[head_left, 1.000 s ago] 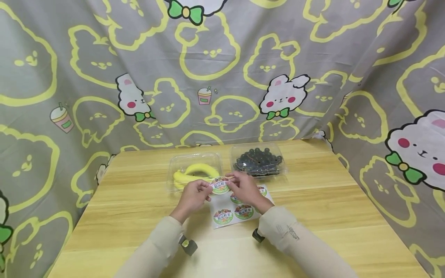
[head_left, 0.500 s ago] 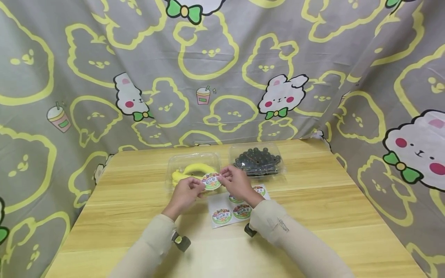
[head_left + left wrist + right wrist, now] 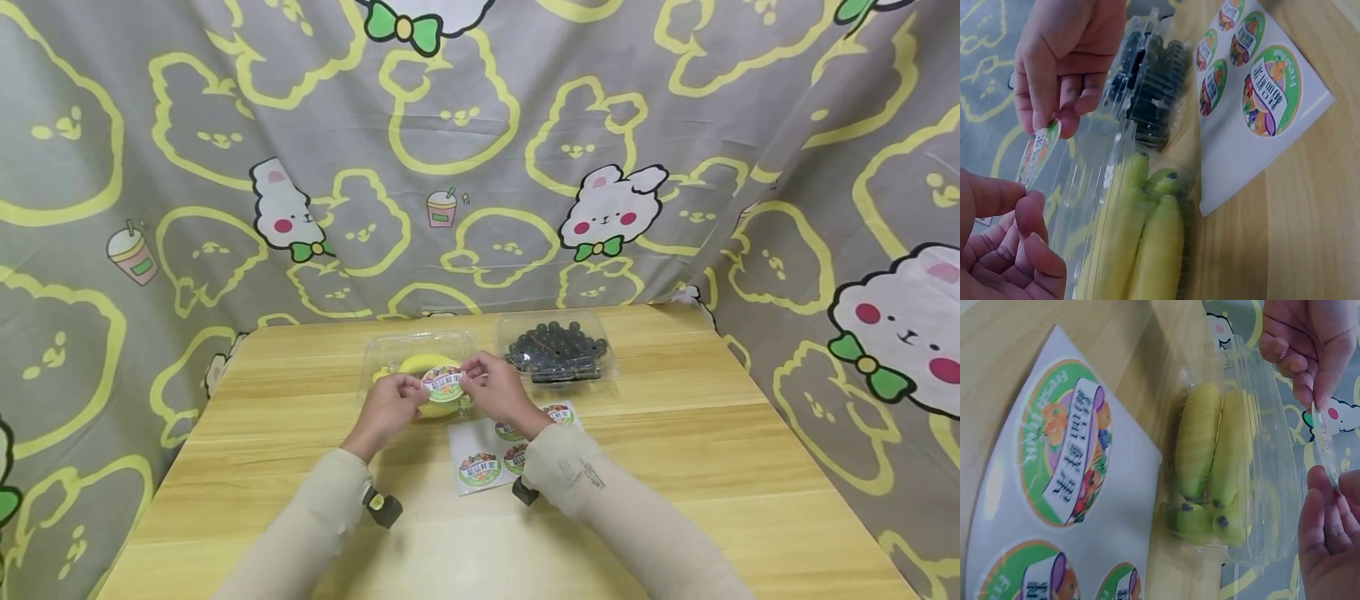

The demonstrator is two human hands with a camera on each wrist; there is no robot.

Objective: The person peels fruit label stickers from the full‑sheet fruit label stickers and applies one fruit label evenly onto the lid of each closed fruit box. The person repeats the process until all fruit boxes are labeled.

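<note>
Above the left fruit box, a round "Fresh fruit" sticker (image 3: 444,383) is stretched between my two hands. My left hand (image 3: 386,408) pinches its left edge between thumb and forefinger. The opposite edge is pinched by my right hand (image 3: 495,387). Seen nearly edge-on in the right wrist view, the sticker (image 3: 1324,447) is thin and slightly bent. Below it stands a clear lidded box (image 3: 1272,444) of yellow bananas (image 3: 1197,444) with greenish tips. A white sticker sheet (image 3: 1235,162) lies flat on the table nearer me, still bearing several round labels and partly hidden by my right arm.
A second clear box (image 3: 611,367) holding dark grapes (image 3: 558,350) stands to the right of the bananas. Both boxes sit near the back of the wooden table (image 3: 712,467). A patterned grey curtain (image 3: 480,183) hangs behind and along the sides.
Both hands have carried the sticker left and slightly away from me, off the sheet's upper area to over the banana box. Boxes and sheet stay put.
</note>
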